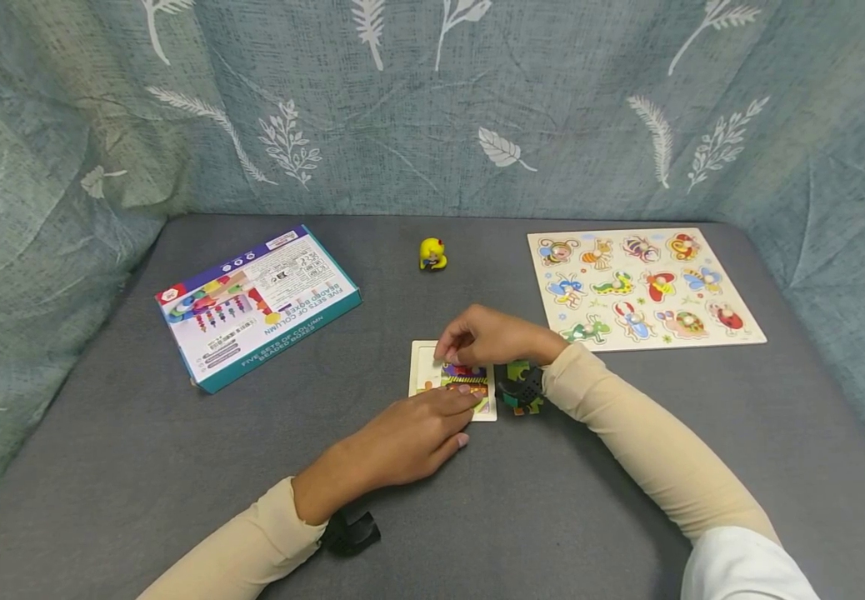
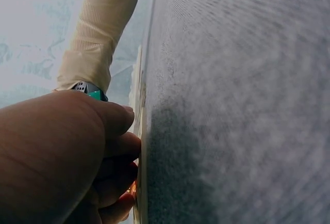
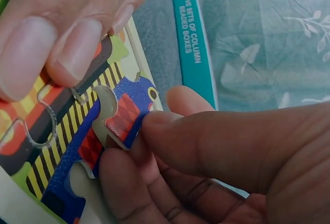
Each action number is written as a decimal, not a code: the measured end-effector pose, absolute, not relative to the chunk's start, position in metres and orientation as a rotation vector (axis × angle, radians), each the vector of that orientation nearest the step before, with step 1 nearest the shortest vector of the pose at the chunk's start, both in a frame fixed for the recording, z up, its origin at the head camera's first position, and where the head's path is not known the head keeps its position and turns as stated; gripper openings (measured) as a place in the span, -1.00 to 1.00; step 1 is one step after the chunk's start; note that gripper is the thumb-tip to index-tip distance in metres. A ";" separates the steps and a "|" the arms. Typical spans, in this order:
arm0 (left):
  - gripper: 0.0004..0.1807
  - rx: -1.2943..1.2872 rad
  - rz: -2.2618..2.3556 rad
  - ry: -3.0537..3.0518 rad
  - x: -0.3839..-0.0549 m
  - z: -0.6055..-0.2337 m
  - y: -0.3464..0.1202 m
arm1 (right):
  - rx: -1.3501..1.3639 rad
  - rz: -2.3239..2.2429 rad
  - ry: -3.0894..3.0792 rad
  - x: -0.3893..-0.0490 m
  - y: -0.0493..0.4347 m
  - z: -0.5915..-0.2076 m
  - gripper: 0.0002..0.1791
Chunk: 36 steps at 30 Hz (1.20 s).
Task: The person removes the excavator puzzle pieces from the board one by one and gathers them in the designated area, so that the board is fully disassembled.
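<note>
A small jigsaw puzzle in a pale wooden tray point(image 1: 425, 358) lies on the dark grey table between both hands. My right hand point(image 1: 496, 336) is over its far side. In the right wrist view, the thumb and a finger pinch a blue and red puzzle piece point(image 3: 124, 118), which sits slightly tilted among the fitted pieces. Yellow and black stripes point(image 3: 62, 136) run beside it. My left hand point(image 1: 417, 429) rests its extended fingers on the puzzle's near side. In the left wrist view, its fingertips touch the tray's edge; most of the puzzle is hidden there.
Green and orange puzzle pieces point(image 1: 520, 407) lie under the right wrist, partly hidden by the black wrist camera point(image 1: 528, 385). A beaded boxes carton point(image 1: 260, 304) stands left, a yellow figurine point(image 1: 432, 253) at the back, an insect puzzle board point(image 1: 646, 287) at back right.
</note>
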<state>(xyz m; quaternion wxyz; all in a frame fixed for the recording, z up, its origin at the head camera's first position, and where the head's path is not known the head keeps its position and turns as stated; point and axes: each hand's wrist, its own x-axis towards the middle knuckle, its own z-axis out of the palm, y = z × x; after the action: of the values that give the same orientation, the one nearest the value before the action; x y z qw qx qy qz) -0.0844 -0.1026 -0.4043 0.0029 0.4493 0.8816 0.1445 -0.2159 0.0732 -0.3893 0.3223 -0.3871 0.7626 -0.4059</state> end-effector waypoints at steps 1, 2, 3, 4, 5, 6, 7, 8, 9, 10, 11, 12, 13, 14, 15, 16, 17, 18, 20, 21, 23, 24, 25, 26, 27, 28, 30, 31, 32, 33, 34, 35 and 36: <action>-0.60 1.410 0.446 2.766 -0.084 -0.404 -0.102 | -1.014 -1.068 2.004 -0.216 0.073 -0.389 -0.81; -0.60 1.411 0.441 2.767 -0.084 -0.404 -0.102 | -1.012 -1.070 2.006 -0.215 0.073 -0.389 -0.81; -0.60 1.413 0.431 2.769 -0.084 -0.404 -0.102 | -1.008 -1.073 2.007 -0.215 0.073 -0.389 -0.81; -0.59 1.412 0.427 2.770 -0.083 -0.404 -0.102 | -1.006 -1.076 2.007 -0.215 0.073 -0.389 -0.81; -0.59 1.411 0.424 2.773 -0.083 -0.405 -0.102 | -1.003 -1.080 2.007 -0.215 0.073 -0.389 -0.81; -0.58 1.410 0.419 2.775 -0.083 -0.405 -0.102 | -1.002 -1.085 2.007 -0.215 0.073 -0.389 -0.81; -0.58 1.407 0.414 2.775 -0.083 -0.405 -0.102 | -1.001 -1.091 2.007 -0.214 0.073 -0.389 -0.81; -0.58 1.404 0.410 2.774 -0.083 -0.405 -0.102 | -1.002 -1.096 2.007 -0.215 0.073 -0.390 -0.80; -0.57 1.400 0.407 2.772 -0.083 -0.405 -0.102 | -1.003 -1.102 2.006 -0.214 0.073 -0.390 -0.80; -0.57 1.394 0.407 2.769 -0.082 -0.405 -0.102 | -1.001 -1.108 2.007 -0.214 0.073 -0.390 -0.80; -0.57 1.389 0.407 2.766 -0.082 -0.405 -0.102 | -0.997 -1.114 2.008 -0.214 0.073 -0.391 -0.80; -0.57 1.384 0.409 2.762 -0.082 -0.405 -0.102 | -0.993 -1.119 2.009 -0.214 0.073 -0.391 -0.79; -0.57 1.380 0.410 2.759 -0.082 -0.405 -0.102 | -0.984 -1.125 2.010 -0.214 0.073 -0.391 -0.79; -0.57 1.376 0.413 2.756 -0.082 -0.405 -0.102 | -0.973 -1.130 2.012 -0.214 0.073 -0.392 -0.79; -0.57 1.376 0.415 2.754 -0.082 -0.405 -0.102 | -0.957 -1.137 2.012 -0.213 0.073 -0.391 -0.79; -0.57 1.378 0.415 2.755 -0.082 -0.405 -0.102 | -0.942 -1.143 2.013 -0.213 0.073 -0.391 -0.80; -0.57 1.378 0.417 2.754 -0.082 -0.405 -0.102 | -0.925 -1.149 2.015 -0.212 0.073 -0.391 -0.80; -0.57 1.382 0.416 2.755 -0.082 -0.406 -0.102 | -0.910 -1.154 2.018 -0.212 0.073 -0.391 -0.80; -0.56 1.389 0.421 2.756 -0.082 -0.406 -0.102 | -0.871 -1.164 2.019 -0.211 0.072 -0.390 -0.81; -0.56 1.395 0.421 2.758 -0.082 -0.406 -0.102 | -0.850 -1.171 2.021 -0.210 0.072 -0.389 -0.82; -0.56 1.399 0.428 2.755 -0.082 -0.405 -0.103 | -0.806 -1.188 2.024 -0.210 0.071 -0.388 -0.83; -0.56 1.400 0.428 2.754 -0.082 -0.405 -0.103 | -0.788 -1.197 2.025 -0.209 0.071 -0.387 -0.84; -0.56 1.399 0.431 2.751 -0.082 -0.405 -0.103 | -0.774 -1.206 2.026 -0.209 0.071 -0.387 -0.84; -0.55 1.401 0.431 2.748 -0.082 -0.405 -0.103 | -0.767 -1.214 2.028 -0.210 0.070 -0.386 -0.85; -0.55 1.398 0.433 2.744 -0.083 -0.404 -0.103 | -0.759 -1.222 2.028 -0.210 0.070 -0.386 -0.85; -0.55 1.396 0.438 2.739 -0.083 -0.404 -0.103 | -0.757 -1.227 2.026 -0.210 0.070 -0.386 -0.85; -0.54 1.388 0.450 2.729 -0.083 -0.404 -0.103 | -0.767 -1.227 2.026 -0.211 0.070 -0.386 -0.85; -0.54 1.381 0.458 2.723 -0.084 -0.404 -0.103 | -0.774 -1.224 2.028 -0.211 0.071 -0.386 -0.84; -0.54 1.372 0.468 2.716 -0.084 -0.404 -0.103 | -0.783 -1.221 2.030 -0.212 0.071 -0.386 -0.84; -0.54 1.363 0.477 2.711 -0.084 -0.404 -0.103 | -0.793 -1.219 2.032 -0.212 0.071 -0.386 -0.84; -0.54 1.355 0.485 2.708 -0.084 -0.404 -0.103 | -0.803 -1.217 2.034 -0.212 0.071 -0.386 -0.83; -0.54 1.350 0.493 2.706 -0.084 -0.404 -0.103 | -0.811 -1.216 2.036 -0.212 0.072 -0.386 -0.83; -0.54 1.344 0.497 2.706 -0.085 -0.404 -0.104 | -0.820 -1.217 2.036 -0.212 0.072 -0.386 -0.82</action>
<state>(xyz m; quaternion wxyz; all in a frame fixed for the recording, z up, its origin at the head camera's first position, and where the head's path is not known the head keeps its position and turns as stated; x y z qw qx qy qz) -0.0845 -0.1035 -0.4041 0.0399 0.4388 0.8829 0.1622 -0.2124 0.0722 -0.3856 0.3106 -0.3105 0.7711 -0.4609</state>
